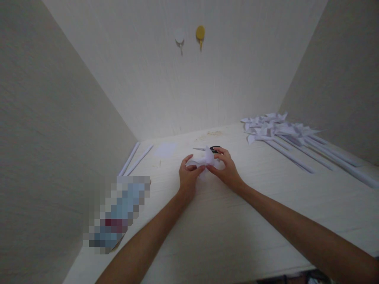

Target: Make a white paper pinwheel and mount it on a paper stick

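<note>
Between my hands is a white paper pinwheel (209, 156), its folded blades standing up from the middle. My left hand (189, 175) grips it from the left, with the thumb pressed near its centre. From the other side my right hand (226, 169) pinches it, thumb close to the left thumb. Just behind the pinwheel lies a pair of scissors (199, 149) with black handles, partly hidden by the paper and my right fingers. A flat white paper sheet (165, 150) rests farther left on the table.
Several paper pinwheels (266, 128) on rolled paper sticks (291, 157) are piled at the right. Two more paper rolls (139, 159) lie by the left wall. A blurred-out object (121, 215) is at the near left. Two hooks (200, 33) hang on the back wall.
</note>
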{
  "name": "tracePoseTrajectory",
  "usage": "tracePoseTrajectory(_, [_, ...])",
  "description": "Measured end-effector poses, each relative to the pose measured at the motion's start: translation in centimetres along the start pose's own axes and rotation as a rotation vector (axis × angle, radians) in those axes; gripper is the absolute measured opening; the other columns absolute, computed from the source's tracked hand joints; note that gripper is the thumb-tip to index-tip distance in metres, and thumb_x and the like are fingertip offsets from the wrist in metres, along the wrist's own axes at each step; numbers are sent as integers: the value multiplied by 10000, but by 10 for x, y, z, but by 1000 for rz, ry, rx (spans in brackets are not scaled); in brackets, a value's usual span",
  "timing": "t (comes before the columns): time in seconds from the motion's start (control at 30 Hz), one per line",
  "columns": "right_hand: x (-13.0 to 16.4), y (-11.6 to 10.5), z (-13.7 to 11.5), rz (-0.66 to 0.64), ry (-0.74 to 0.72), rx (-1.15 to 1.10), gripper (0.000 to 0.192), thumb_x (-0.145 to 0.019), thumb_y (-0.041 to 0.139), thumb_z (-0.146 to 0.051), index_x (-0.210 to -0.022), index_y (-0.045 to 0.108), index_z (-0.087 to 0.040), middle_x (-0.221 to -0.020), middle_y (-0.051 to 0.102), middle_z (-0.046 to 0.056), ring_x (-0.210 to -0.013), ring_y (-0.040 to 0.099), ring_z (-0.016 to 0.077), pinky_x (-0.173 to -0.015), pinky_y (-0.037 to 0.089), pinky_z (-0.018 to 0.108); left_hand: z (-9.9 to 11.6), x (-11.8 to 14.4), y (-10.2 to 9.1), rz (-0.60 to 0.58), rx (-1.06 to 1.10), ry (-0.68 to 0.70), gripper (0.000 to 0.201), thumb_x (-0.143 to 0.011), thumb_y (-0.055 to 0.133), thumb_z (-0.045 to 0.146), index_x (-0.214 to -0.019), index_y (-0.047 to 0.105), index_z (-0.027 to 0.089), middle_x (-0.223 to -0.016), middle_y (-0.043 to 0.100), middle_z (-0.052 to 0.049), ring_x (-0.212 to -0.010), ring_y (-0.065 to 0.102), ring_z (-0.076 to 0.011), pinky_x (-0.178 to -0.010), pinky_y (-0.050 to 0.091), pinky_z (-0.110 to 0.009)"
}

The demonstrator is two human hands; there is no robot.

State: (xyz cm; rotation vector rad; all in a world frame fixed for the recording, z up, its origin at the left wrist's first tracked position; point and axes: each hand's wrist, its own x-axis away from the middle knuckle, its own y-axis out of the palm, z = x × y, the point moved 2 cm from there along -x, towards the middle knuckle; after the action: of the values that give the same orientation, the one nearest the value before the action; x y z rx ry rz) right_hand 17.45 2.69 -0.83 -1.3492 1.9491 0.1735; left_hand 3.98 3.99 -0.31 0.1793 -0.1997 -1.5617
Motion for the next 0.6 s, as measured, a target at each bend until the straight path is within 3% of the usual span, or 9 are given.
tracePoseTrajectory(0.17, [0,0,2,-65,-9,87,103,-645,628,-265,-717,594,-200,-1067,502,91,-1008,439,229,-780,414,371,-1,-1,-2,3,-65,60,645,-479,706,178,-1063,435,160,-488,512,75,-462,486,-78,-489,370,-193])
tracePoseTrajectory(0.37, [0,2,6,-90,-22,149,96,-646,631,-258,-722,615,-202,-1024,524,77,-981,447,229,-835,373,406,3,0,-3,8,-186,147,631,-482,704,190,-1051,435,152,-485,502,76,-449,461,-70,-458,350,-177])
tracePoseTrajectory(0.6, [-1,1,7,-114,-21,129,122,-653,629,-256,-762,629,-201,-1026,521,78,-982,446,227,-844,369,411,5,0,-1,-16,-151,118,656,-475,695,167,-1069,414,148,-507,532,66,-457,471,-73,-461,350,-177])
